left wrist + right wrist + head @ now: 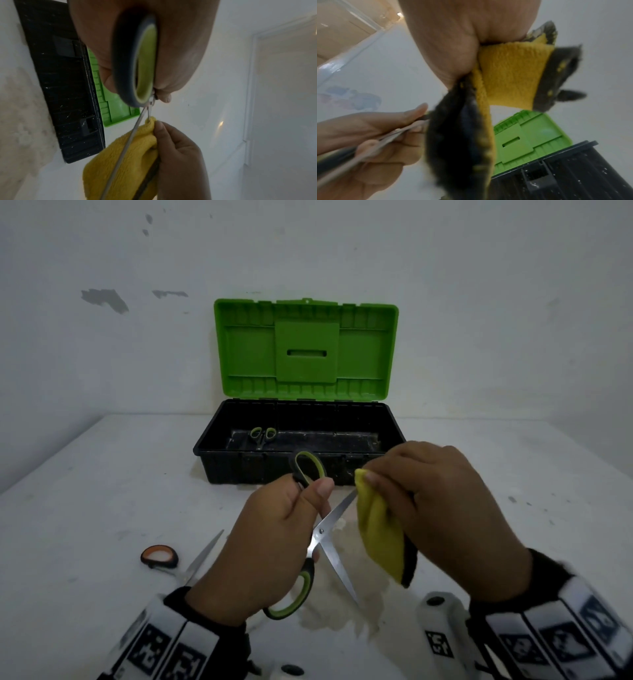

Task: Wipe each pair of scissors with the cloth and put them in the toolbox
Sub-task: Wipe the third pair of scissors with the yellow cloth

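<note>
At the table's [102, 474] 8 o'clock, orange-handled scissors [178, 559] lie apart from the left hand [260, 546], which grips green-handled scissors [322, 539] with blades spread wide. At the 3 o'clock blade tip, the right hand [442, 508] pinches a yellow cloth [376, 532]. At 12 o'clock, the open toolbox [239, 467] holds small green scissors [263, 434].

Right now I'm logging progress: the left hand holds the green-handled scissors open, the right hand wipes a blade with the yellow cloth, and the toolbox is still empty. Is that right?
One detail is wrong: the toolbox is not empty. The head view shows a small green-handled pair already lying inside. The rest holds: the left hand holds the green-handled scissors open, and the right hand wipes a blade with the yellow cloth.
</note>
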